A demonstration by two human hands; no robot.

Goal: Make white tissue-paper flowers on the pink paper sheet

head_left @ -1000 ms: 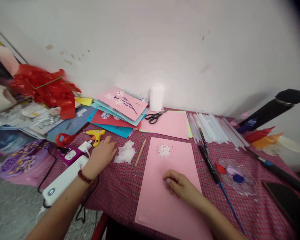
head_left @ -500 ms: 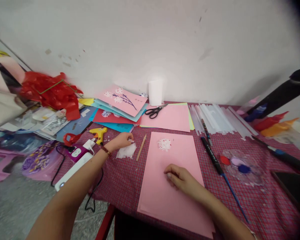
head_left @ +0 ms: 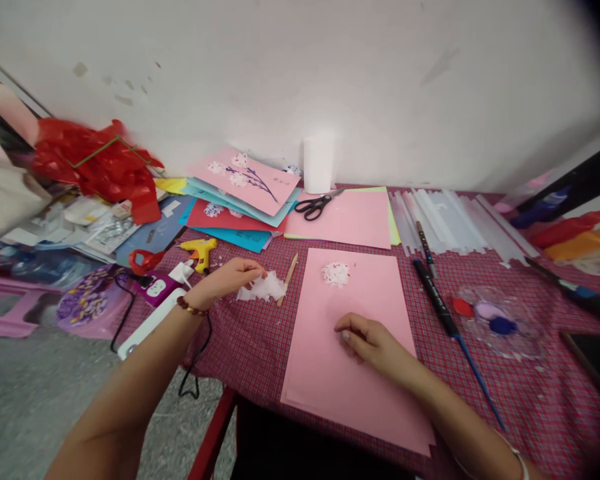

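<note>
My left hand [head_left: 236, 275] is at the torn white tissue paper [head_left: 266, 287], thumb and fingertips pinched together at its upper edge. That tissue lies on the checked cloth and reaches over a pointed wooden stick [head_left: 291, 270]. My right hand [head_left: 370, 339] rests on the pink paper sheet [head_left: 325, 360] with its fingers curled and thumb close to the index finger; whatever is between them, if anything, is hidden. Near the top of the sheet sits a round cluster of crumpled white bits with red specks [head_left: 336, 273].
Behind are stacked cards, the top one with a blossom branch [head_left: 250, 177], and black scissors [head_left: 314, 207]. To the left lie a yellow glue gun [head_left: 200, 252] and a power strip [head_left: 153, 327]. Rightward are a black marker [head_left: 435, 297], a paint palette [head_left: 500, 320] and glue sticks [head_left: 445, 220].
The tissue paper has shifted right, so it now meets the wooden stick; my left hand has stayed at it. My right hand keeps its place on the sheet. The view has tilted slightly.
</note>
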